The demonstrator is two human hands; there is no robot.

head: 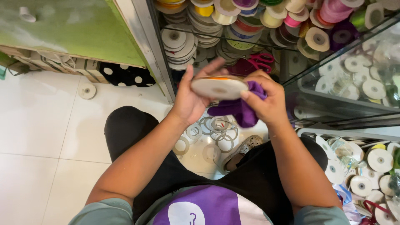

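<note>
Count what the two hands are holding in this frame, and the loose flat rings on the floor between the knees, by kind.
Ribbon spool with orange ribbon, in the left hand: 1
Purple cloth, in the right hand: 1
Loose flat rings on the floor tiles, overlapping: about 7
Total: about 9

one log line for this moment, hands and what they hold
left hand: holds ribbon spool | right hand: presses purple cloth on spool | near: glass cabinet of spools, loose rings on floor

ribbon shop, glass display case (333,62) crammed with ribbon spools (233,25), tiled floor (37,125)
</note>
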